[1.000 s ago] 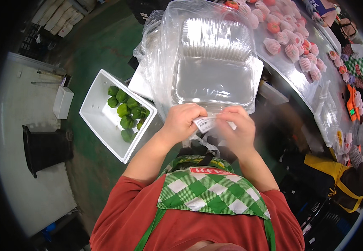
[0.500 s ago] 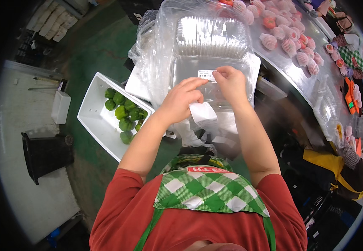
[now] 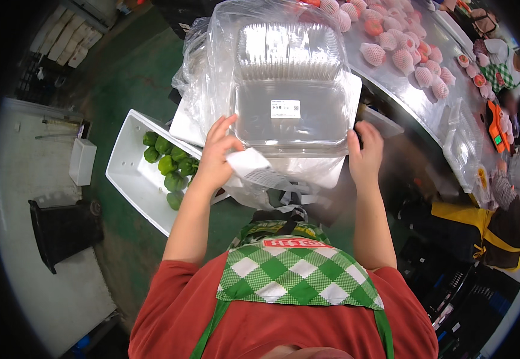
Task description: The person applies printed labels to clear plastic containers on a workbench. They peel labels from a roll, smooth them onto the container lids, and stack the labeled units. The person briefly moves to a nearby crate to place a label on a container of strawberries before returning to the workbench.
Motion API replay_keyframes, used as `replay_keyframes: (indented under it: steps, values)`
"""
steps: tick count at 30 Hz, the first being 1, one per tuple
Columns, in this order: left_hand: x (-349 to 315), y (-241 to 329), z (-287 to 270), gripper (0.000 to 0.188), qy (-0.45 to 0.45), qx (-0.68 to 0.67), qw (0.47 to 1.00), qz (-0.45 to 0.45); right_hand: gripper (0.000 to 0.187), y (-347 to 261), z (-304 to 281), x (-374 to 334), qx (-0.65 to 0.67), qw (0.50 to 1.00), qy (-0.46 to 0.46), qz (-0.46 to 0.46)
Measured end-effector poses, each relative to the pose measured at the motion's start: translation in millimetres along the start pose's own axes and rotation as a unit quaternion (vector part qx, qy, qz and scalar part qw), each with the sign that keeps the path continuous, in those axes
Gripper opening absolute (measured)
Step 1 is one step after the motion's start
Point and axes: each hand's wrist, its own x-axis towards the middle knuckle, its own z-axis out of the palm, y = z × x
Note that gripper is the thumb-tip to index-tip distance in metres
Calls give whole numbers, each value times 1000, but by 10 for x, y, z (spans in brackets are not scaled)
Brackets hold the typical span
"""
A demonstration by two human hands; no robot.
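Observation:
A clear plastic container lid (image 3: 260,128) lies in front of me with a white printed label (image 3: 285,109) stuck near its middle. At its left edge my left hand (image 3: 217,158) is closed on a strip of white label paper (image 3: 251,163), which curls down toward my apron. My right hand (image 3: 366,152) is beside the lid's right edge, thumb at the rim and fingers curved but apart, with nothing seen in it. Behind the lid stands a stack of ribbed clear containers (image 3: 290,51), partly inside a clear plastic bag (image 3: 218,66).
A white foam box (image 3: 129,173) with several green peppers (image 3: 167,164) sits at left. A metal table (image 3: 415,110) on the right carries fruit in pink foam nets (image 3: 403,60) and an orange device (image 3: 497,128). Co-workers stand beyond it. A black bin (image 3: 68,230) is far left.
Both hands have left the label, now flat on the lid. My left hand moved left and nearer with the paper strip; my right hand moved right and down to the lid's edge.

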Motion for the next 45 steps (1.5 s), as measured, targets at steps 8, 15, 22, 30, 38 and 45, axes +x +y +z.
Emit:
replay_keyframes:
  steps: [8, 15, 22, 30, 38, 45]
  values:
    - [-351, -48, 241, 16, -1, -263, 962, -66, 68, -108, -122, -243, 219, 955, -93, 176]
    - [-413, 93, 294, 15, -8, -212, 975, -58, 71, -131, -486, -110, 145, 964, -139, 173]
    - [-457, 153, 193, 13, -10, -208, 977, -53, 67, -235, -613, -218, 150, 959, -163, 180]
    - [-457, 369, 214, 16, 56, -72, 996, 4, 58, -412, -863, -35, 351, 895, -130, 244]
    - [-54, 862, 439, 13, 4, 23, 980, 199, 48, -352, -600, 316, 325, 937, -121, 42]
    - [172, 632, 725, 7, 11, -122, 992, 34, 52, -702, -472, 348, 347, 896, -275, -22]
